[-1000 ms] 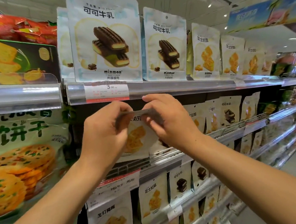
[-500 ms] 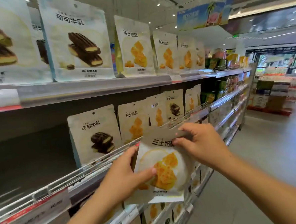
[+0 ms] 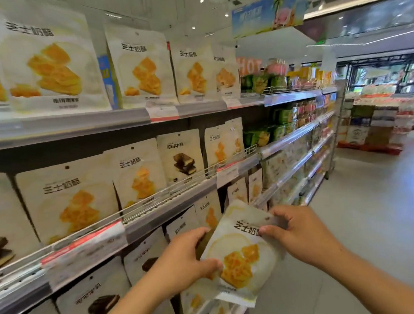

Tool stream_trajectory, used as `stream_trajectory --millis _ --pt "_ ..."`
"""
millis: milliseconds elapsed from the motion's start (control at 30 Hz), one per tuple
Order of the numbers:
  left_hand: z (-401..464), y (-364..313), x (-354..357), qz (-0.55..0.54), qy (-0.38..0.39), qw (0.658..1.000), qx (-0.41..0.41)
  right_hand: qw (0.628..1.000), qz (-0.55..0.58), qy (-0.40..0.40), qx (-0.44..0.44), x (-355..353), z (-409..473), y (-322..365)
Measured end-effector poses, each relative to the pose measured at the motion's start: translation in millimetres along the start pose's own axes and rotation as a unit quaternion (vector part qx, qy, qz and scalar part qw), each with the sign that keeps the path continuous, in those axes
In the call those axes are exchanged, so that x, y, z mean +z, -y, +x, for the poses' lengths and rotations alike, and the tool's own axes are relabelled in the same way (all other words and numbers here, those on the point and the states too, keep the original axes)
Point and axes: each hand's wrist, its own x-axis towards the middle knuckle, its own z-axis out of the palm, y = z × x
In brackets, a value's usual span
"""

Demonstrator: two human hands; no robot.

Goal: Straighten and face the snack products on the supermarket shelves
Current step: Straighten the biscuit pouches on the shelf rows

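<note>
Centrally, low in view: one white snack pouch [image 3: 241, 256], printed with yellow biscuit pieces, tilted with its top toward the right and held clear of the shelving, out over the aisle side of the shelf edge.

Left hand [image 3: 183, 257]: clasps the pouch's left edge, thumb across the front, fingers behind.

Right hand [image 3: 300, 233]: pinches the pouch's upper right corner, thumb on the printed face near the lettering.

Top shelf [image 3: 78, 126], left to far right: upright row of cheese pouches [image 3: 142, 68], faces forward, bottoms just behind the grey front rail; a price tag [image 3: 163, 111] hangs on that rail.

Middle shelf [image 3: 165, 203]: more pouches standing behind a low wire guard, among them one cocoa pouch [image 3: 180, 156] with a brown biscuit picture between yellow-printed ones. Red-and-white price strip [image 3: 85, 246] clipped to the near rail edge.

Lower shelf, near left: dark-biscuit pouches [image 3: 98, 306], partly hidden by the left forearm; the row just behind the held pouch is blurred, so its spacing cannot be told for certain.

Far right end of shelving: green packets [image 3: 257, 83] and mixed goods, small and soft in focus.

Aisle floor [image 3: 374, 207], right: pale, open room beside the shelf edges, running to stacked cartons [image 3: 369, 127] at the far end.
</note>
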Motion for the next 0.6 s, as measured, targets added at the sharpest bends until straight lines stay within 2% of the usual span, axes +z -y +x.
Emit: stream_trajectory --millis 200,300,500,600 --pt "85.2 -10.0 -21.7 0.023 -0.092 0.995 0.027 0.998 -0.061 0.021 0.006 -2.2 63.8 -53.9" --pt "131.9 -9.7 -47.7 0.087 -0.133 0.987 0.03 0.995 -0.097 0.034 0.001 0.2 98.7 -73.7" --pt "220.8 -6.4 -98.1 0.188 -0.288 0.939 0.028 0.992 -0.115 0.043 -0.003 4.0 175.8 -94.5" --pt "253.4 -1.2 -115.1 0.223 -0.318 0.922 -0.016 0.992 -0.116 0.037 -0.027 7.2 213.9 -101.4"
